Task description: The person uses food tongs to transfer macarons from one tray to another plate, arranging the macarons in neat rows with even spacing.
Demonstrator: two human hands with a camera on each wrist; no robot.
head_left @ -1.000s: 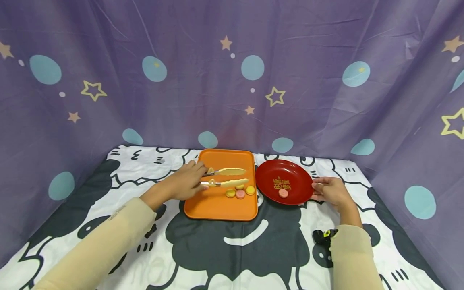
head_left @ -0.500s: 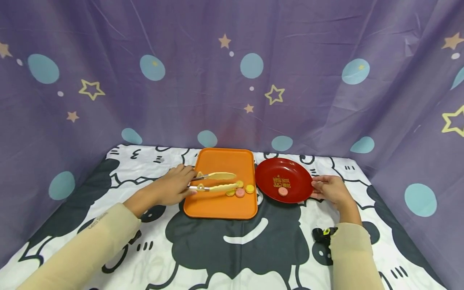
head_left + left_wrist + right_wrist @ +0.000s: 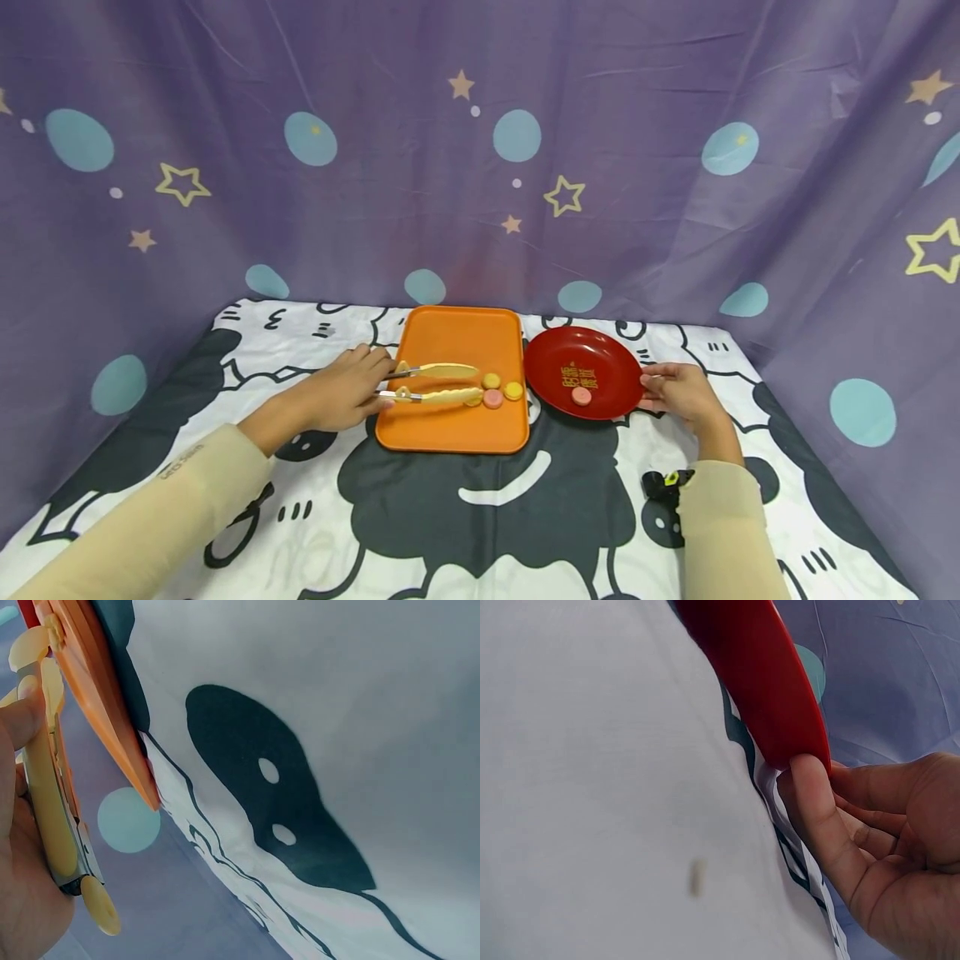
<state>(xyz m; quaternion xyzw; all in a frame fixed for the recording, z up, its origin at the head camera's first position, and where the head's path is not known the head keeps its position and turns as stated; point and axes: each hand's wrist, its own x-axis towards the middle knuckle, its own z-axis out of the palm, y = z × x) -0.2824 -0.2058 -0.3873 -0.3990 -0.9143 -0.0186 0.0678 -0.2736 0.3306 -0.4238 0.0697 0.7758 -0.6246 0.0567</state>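
Note:
My left hand (image 3: 345,390) grips a pair of tongs (image 3: 442,396) with pale yellow tips and metal arms. The tongs' two arms stand apart over the orange tray (image 3: 450,433), and their tips reach toward several small round macarons. Two of these show clearly as yellow, one (image 3: 513,391) at the right of the group; a pink macaron (image 3: 492,399) lies among them. With thumb and fingers, my right hand (image 3: 681,396) pinches the right rim of a red plate (image 3: 547,358). On the plate lies one pink macaron (image 3: 581,396), near gold lettering.
A black-and-white cartoon cloth (image 3: 495,525) covers the table. Behind it hangs a purple curtain (image 3: 420,183) with stars and blue dots. A small black object (image 3: 660,483) with a yellow mark sits by my right sleeve.
The tongs and my left hand have moved left, away from the plate, and the macarons now show more fully. My right hand keeps its pinch on the plate.

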